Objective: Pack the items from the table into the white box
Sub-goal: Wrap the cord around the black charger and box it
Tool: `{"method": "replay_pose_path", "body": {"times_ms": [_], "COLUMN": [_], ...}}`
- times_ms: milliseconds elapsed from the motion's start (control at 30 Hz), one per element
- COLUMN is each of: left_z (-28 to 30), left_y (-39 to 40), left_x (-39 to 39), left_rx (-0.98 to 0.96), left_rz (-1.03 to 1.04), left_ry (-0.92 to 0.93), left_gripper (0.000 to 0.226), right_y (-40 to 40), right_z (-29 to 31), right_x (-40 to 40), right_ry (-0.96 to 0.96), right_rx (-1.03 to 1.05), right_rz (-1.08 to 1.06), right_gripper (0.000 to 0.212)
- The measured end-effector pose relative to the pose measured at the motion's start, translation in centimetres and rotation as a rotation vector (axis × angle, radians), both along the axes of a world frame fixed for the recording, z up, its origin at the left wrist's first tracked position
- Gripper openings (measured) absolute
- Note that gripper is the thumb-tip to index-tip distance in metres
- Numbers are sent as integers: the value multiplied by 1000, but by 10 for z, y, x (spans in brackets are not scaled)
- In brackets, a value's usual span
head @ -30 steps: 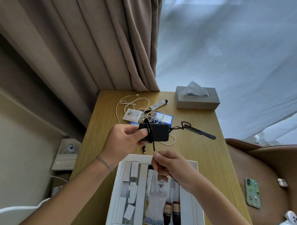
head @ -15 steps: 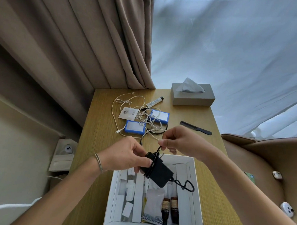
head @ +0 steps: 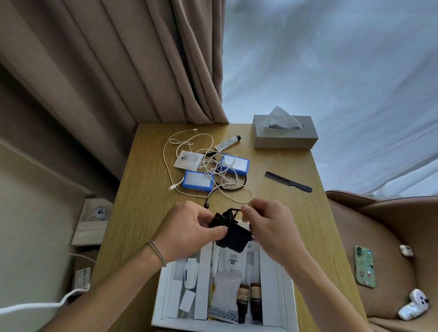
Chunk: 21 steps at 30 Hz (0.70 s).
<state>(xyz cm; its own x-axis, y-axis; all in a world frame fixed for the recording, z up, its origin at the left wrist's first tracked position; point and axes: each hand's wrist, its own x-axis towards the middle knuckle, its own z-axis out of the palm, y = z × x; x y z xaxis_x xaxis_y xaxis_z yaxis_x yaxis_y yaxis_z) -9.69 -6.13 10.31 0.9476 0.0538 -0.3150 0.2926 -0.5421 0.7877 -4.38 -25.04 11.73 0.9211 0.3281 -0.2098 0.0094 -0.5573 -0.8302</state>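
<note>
Both hands (head: 195, 230) (head: 268, 225) gripping black charger (head: 235, 238) above white box (head: 286, 294) — cables (head: 212, 170), comb (head: 287, 182) (table) behind

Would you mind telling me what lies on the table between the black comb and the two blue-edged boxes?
In the head view, only bare wood separates the black comb from the blue-edged boxes; the white cable loops stop short of it.

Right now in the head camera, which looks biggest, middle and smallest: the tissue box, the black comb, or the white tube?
1. Tissue box, largest.
2. Black comb.
3. White tube, smallest, though it lies farther off than the comb, so that gap is less sure.
</note>
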Motion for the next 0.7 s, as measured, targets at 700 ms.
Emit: {"method": "replay_pose_path", "body": {"times_ms": [700], "left_z": [-46], "left_y": [-36], "left_x": [-28], "left_rx": [-96], "left_rz": [244], "left_ry": [-83], "left_gripper": [13], "right_y": [-21], "right_z": [-85], "right_x": [-45], "right_ry": [945], "right_rx": [560], "right_rz": [-255], "right_gripper": [55]}}
